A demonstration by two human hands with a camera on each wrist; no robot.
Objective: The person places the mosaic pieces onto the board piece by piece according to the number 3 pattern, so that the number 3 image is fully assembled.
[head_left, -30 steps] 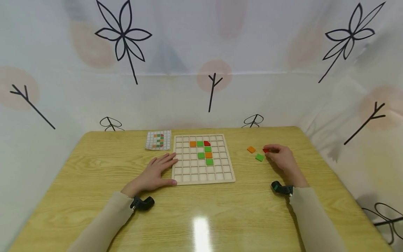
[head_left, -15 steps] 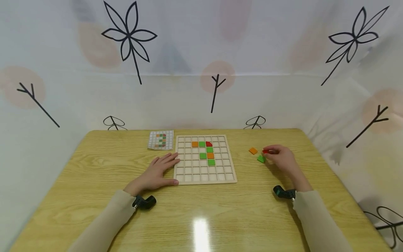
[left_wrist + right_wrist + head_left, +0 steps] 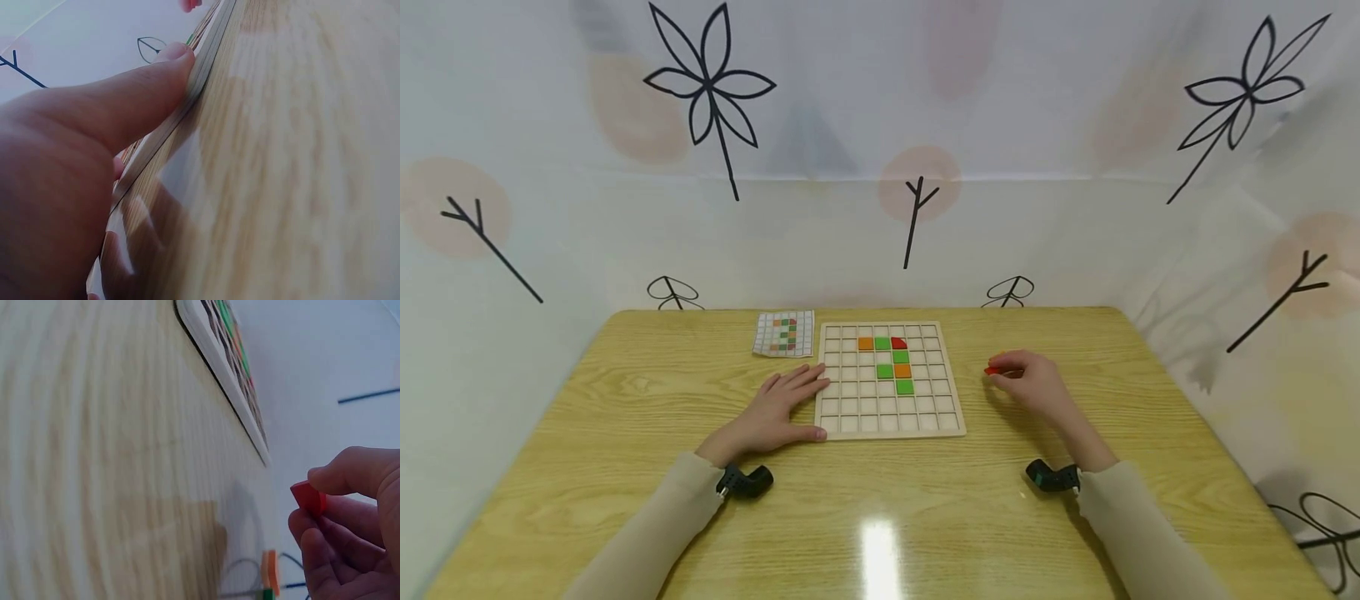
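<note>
My right hand (image 3: 1037, 385) pinches a red tile (image 3: 309, 499) between thumb and fingers, right of the wooden grid board (image 3: 850, 423) and above the table. In the right wrist view the tile seems to have a slanted edge. My left hand (image 3: 771, 414) rests with spread fingers at the board's left edge, fingertips and thumb touching its rim. Several orange and green tiles and one red tile (image 3: 898, 343) with a rounded corner lie in the grid cells. An orange tile (image 3: 269, 573) and a green tile (image 3: 268, 594) lie beyond my right hand, mostly hidden in the head view.
A small paper card (image 3: 783, 333) printed with a coloured grid pattern lies left of the board's far corner. The wooden table (image 3: 880, 483) ends at a patterned cloth (image 3: 820, 242) at the back. Dark cameras sit on both wrists.
My right hand has lifted the red tile from among the loose tiles and moved left with it, nearer the board. My left hand has stayed at the board's edge.
</note>
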